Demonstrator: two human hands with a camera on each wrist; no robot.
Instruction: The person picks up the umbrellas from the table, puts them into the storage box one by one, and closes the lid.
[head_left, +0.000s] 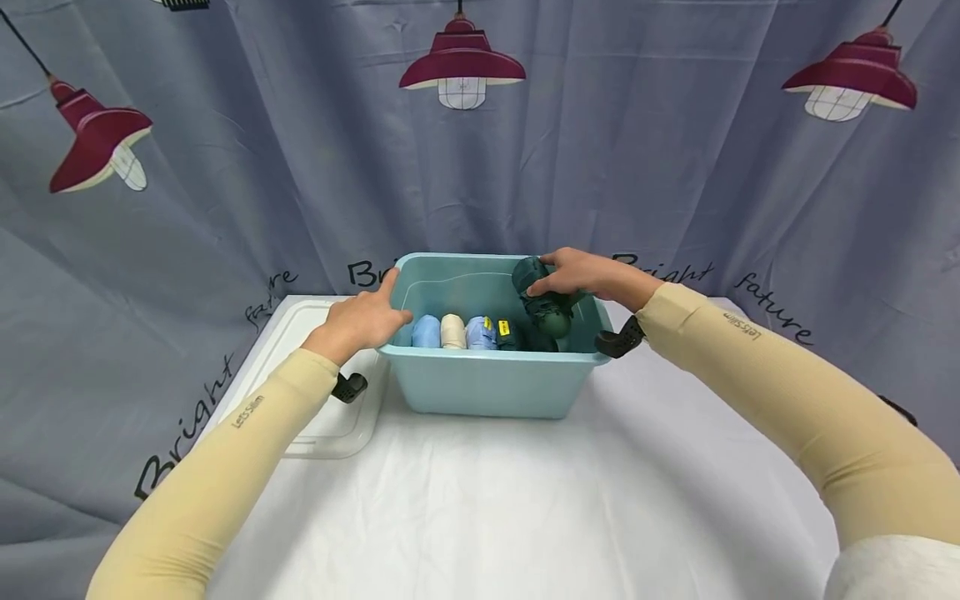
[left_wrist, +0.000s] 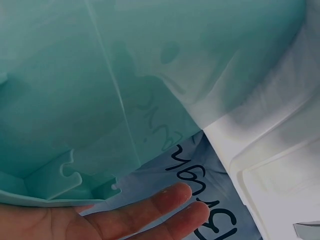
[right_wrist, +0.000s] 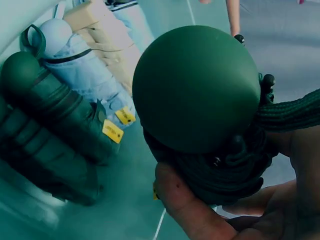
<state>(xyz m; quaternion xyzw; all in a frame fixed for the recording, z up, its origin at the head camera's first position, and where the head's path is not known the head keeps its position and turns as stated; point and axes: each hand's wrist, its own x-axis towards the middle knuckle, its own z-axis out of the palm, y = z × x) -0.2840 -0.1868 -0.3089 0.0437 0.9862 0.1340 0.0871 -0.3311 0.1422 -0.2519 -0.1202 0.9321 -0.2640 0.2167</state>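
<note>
My right hand (head_left: 581, 275) grips a dark green folded umbrella (head_left: 551, 312) by its body, fingers and thumb round the fabric. In the right wrist view its round green handle end (right_wrist: 197, 90) faces the camera, with a cord beside it. The umbrella is tilted inside the right part of a teal plastic bin (head_left: 487, 383). My left hand (head_left: 360, 321) is at the bin's left rim, fingers straight along the outside in the left wrist view. Along the bin's near wall stand a blue umbrella (head_left: 427, 332), a beige one (head_left: 453, 332), a light blue one (head_left: 481, 333) and dark green ones (right_wrist: 55, 112).
A white lid (head_left: 330, 433) lies on the white-covered table (head_left: 517, 500), left of the bin and under the left forearm. A grey-blue curtain (head_left: 600, 150) printed with red lamps hangs behind the table. Yellow tags (right_wrist: 113, 131) show on some umbrellas.
</note>
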